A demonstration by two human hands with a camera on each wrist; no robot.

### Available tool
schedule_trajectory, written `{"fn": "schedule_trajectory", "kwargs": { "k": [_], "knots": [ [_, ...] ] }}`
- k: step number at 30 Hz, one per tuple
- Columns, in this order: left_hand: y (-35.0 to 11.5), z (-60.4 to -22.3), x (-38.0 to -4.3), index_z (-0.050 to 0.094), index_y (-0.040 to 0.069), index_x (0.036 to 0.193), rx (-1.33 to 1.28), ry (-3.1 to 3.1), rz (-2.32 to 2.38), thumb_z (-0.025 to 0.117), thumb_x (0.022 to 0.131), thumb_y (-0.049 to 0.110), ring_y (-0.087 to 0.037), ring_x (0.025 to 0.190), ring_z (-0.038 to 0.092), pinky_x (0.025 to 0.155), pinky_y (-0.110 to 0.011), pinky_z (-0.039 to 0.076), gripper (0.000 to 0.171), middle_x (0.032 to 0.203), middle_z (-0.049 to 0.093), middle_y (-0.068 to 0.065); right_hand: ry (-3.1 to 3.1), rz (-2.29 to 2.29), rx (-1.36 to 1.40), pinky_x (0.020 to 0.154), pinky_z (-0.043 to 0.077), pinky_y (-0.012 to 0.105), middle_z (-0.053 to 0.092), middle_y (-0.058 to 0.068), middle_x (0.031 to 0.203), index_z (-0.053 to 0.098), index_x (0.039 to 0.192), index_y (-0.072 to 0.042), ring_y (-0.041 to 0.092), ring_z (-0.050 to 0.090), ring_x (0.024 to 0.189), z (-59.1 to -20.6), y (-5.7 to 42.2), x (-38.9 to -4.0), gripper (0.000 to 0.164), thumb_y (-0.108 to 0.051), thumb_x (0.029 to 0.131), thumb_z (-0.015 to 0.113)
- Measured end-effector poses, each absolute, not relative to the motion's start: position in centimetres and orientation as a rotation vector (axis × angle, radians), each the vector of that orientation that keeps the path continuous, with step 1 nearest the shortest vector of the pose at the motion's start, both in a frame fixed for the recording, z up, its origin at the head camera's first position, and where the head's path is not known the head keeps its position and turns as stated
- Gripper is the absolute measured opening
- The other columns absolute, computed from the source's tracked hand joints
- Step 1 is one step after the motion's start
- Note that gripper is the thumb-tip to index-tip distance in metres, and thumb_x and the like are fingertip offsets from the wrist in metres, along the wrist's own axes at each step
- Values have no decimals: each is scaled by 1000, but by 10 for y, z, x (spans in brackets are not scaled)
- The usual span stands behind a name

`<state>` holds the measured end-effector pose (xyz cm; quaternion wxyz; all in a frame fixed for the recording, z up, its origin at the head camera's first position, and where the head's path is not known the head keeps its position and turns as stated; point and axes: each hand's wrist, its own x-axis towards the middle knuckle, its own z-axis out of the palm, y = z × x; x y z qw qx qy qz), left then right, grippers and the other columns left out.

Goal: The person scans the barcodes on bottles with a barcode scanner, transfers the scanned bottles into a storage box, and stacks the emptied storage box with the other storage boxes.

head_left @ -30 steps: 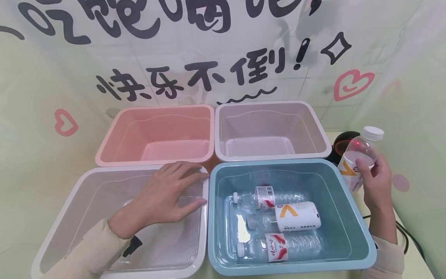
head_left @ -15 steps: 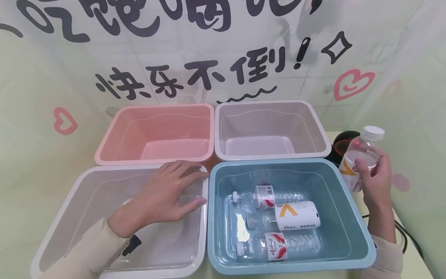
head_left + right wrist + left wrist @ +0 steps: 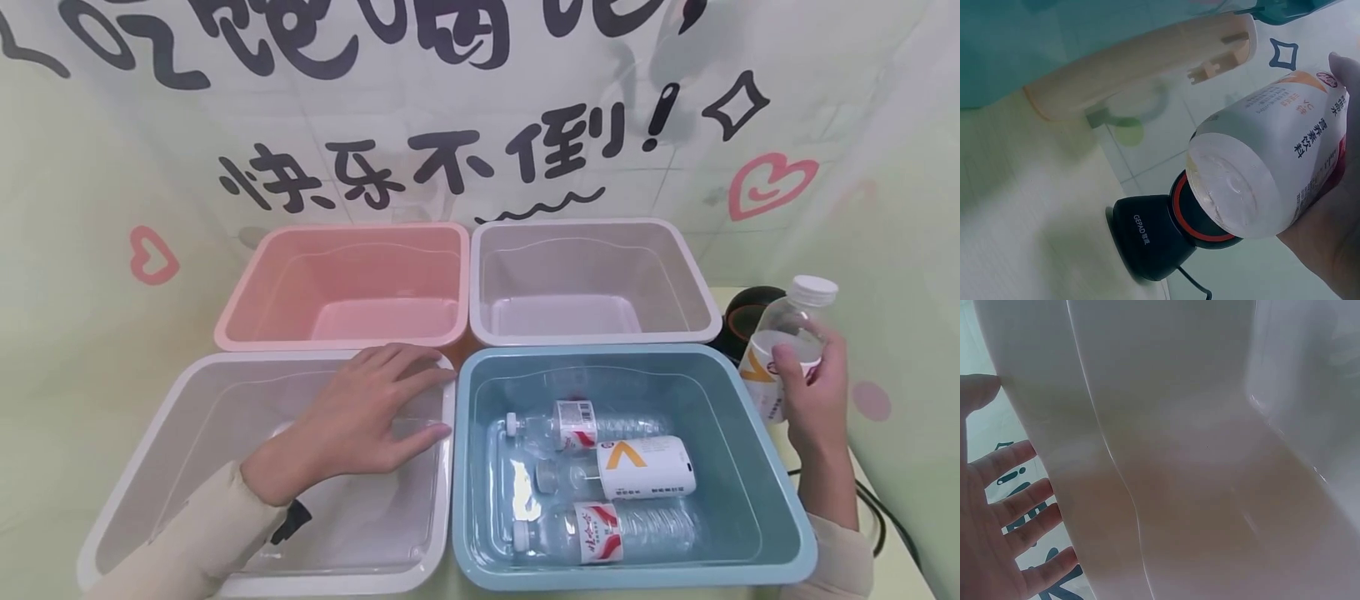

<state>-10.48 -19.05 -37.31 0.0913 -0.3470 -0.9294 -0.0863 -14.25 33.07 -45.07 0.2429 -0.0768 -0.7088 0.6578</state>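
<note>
My right hand (image 3: 813, 396) grips a clear plastic bottle (image 3: 1266, 156) with a white cap and a white label bearing an orange mark. It holds the bottle cap up and a little tilted, beyond the right side of the blue bin (image 3: 630, 579). In the right wrist view, the bottle's base overlaps a black device (image 3: 1154, 234) with a red ring. My left hand (image 3: 356, 421) reaches over the pale grey bin (image 3: 330, 583), fingers spread and fingertips at its right rim. Inside the blue bin lie three bottles on their sides, one of them a matching bottle (image 3: 645, 468).
Behind stand a pink bin (image 3: 345, 344) and a greyish-lilac bin (image 3: 592, 339), their rims close together. A printed curtain (image 3: 420, 100) hangs at the back. Black cables (image 3: 870, 500) run along the table at right.
The red glow on the held bottle is gone. The whole head view has shifted slightly right. Both hands keep their places, the right one still with the bottle.
</note>
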Motion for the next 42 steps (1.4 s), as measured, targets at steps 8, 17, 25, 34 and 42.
{"fn": "schedule_trajectory", "kwargs": {
  "k": [8,17,25,34,42],
  "knots": [
    [-190,-372,-104,68,27,140,-1020,-2782,-254,65,94,63,-24,139,54,119,-55,46,59,147,61,2,-1871,1899,-156,67,51,13,63,0,113,55,145,-20,9,63,87,-453,333,-144,45,-17,101,59],
    [-188,-375,-103,68,27,139,-1039,-2761,-267,65,94,64,-23,141,54,121,-54,45,59,145,62,3,-1718,2157,134,76,51,19,64,3,117,56,145,-14,14,61,97,-461,341,-141,46,-24,100,55],
    [-188,-375,-104,69,27,139,-1020,-2761,-253,67,92,63,-24,140,55,120,-55,45,58,145,62,2,-1714,2150,117,79,50,20,62,3,121,54,145,-13,15,59,101,-460,341,-144,48,-23,99,56],
    [-189,-373,-105,68,27,139,-1026,-2757,-258,67,93,63,-24,140,54,121,-55,44,58,146,61,2,-1777,2072,-43,80,50,18,61,1,126,54,143,-16,16,57,105,-451,337,-145,40,-12,104,48],
    [-189,-373,-104,68,27,139,-1022,-2761,-261,67,93,63,-24,140,54,121,-54,45,58,146,61,2,-1921,1913,-149,81,53,11,59,-3,135,55,148,-16,14,58,114,-450,334,-143,46,-10,103,57]
  ]
}}
